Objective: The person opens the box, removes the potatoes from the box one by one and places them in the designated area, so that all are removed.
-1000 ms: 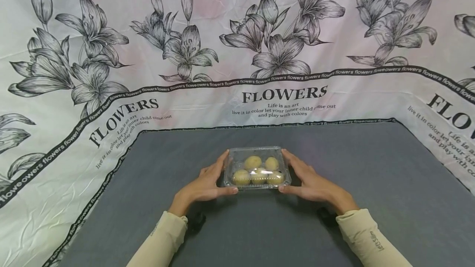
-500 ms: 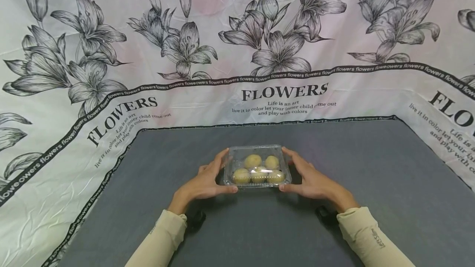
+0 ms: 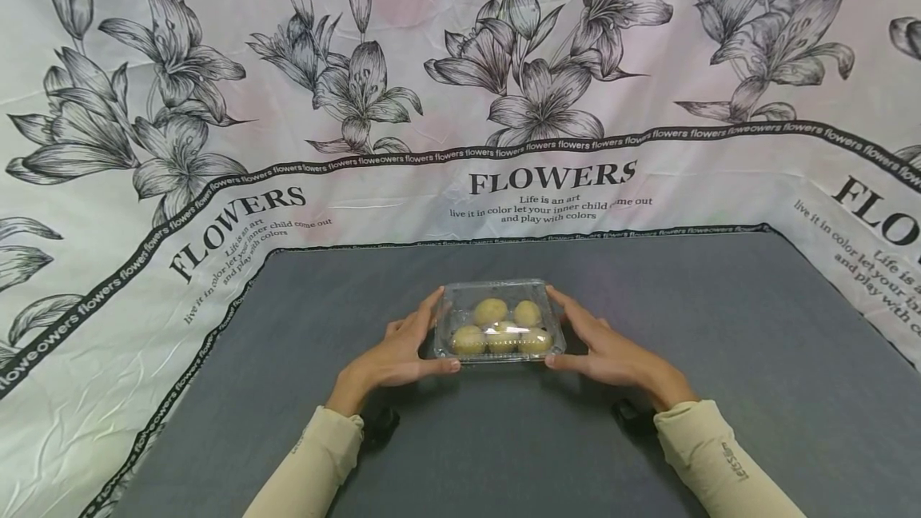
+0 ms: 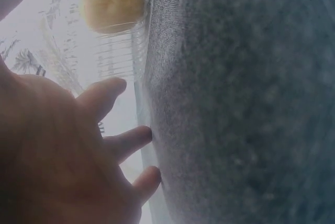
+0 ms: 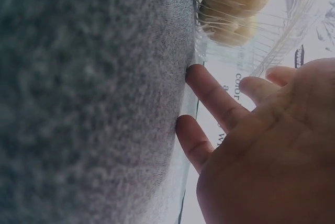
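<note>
A clear plastic container (image 3: 458, 304) sits on the grey cloth, with several small yellow potatoes (image 3: 491, 312) showing through it. My left hand (image 3: 396, 354) holds its left end, thumb at the near corner and forefinger at the far one. At the opposite end my right hand (image 3: 612, 354) spans the container the same way, its thumb by the near right corner. In the left wrist view, the fingers (image 4: 131, 141) reach down to the cloth beside the ridged plastic wall. The right wrist view has two fingertips right at the cloth, close to the container.
Grey cloth (image 3: 504, 454) covers the table around both arms. Behind it and along both sides hangs a white flower-printed cloth (image 3: 403, 206) with black lettering. A dark object (image 3: 380, 428) sits under the left wrist, and a similar one (image 3: 633, 416) under the right.
The right thumb has shifted slightly to the right at the container's near corner. The head view has tilted a little. The container and the left hand otherwise stay as they were.
</note>
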`<act>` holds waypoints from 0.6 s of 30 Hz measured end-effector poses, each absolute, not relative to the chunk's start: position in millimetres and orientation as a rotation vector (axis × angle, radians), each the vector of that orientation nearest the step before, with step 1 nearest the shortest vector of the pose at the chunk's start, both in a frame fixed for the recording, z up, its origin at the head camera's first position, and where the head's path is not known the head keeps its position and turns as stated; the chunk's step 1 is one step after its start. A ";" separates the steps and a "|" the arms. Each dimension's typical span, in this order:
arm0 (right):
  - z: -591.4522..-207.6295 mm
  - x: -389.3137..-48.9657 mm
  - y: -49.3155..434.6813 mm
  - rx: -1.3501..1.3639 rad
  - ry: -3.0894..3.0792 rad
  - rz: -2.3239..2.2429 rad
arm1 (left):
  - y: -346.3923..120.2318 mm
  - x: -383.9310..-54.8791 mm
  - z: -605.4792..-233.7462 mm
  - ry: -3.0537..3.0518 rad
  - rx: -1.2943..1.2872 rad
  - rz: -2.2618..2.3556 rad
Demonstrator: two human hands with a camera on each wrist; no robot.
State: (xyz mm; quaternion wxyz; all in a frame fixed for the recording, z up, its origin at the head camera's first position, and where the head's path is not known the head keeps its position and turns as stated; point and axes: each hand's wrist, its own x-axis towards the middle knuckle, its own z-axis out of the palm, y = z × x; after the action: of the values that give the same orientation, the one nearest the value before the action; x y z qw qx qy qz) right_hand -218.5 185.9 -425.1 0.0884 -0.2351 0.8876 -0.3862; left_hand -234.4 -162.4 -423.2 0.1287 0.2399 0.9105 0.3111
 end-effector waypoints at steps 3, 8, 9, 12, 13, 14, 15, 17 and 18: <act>-426.1 -218.7 187.4 -0.706 2.625 -1.160 | -162.9 -234.8 -423.8 2.639 0.703 0.906; -427.0 -219.8 187.3 -0.683 2.591 -1.176 | -164.3 -234.3 -424.2 2.617 0.710 0.941; -426.8 -219.6 187.3 -0.681 2.587 -1.180 | -164.4 -234.4 -424.3 2.609 0.711 0.951; -425.5 -218.5 188.3 -0.681 2.581 -1.184 | -163.5 -235.5 -424.5 2.589 0.709 0.967; -425.1 -218.3 188.4 -0.685 2.581 -1.187 | -163.4 -236.0 -424.9 2.583 0.706 0.967; -425.0 -218.4 188.6 -0.686 2.581 -1.189 | -163.2 -236.6 -425.2 2.579 0.704 0.968; -425.0 -218.5 188.7 -0.681 2.579 -1.190 | -163.2 -236.9 -425.4 2.576 0.704 0.970; -425.5 -219.4 188.2 -0.676 2.572 -1.197 | -163.9 -237.3 -425.8 2.566 0.703 0.972; -426.2 -220.2 188.1 -0.678 2.568 -1.204 | -164.8 -237.4 -425.9 2.564 0.707 0.975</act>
State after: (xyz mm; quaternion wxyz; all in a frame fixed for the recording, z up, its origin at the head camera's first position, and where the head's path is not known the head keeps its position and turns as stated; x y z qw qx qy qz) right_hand -220.2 188.1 -426.2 0.1126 -0.2309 0.8751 -0.4101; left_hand -237.4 -164.8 -425.9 0.1538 0.2464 0.8945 0.3399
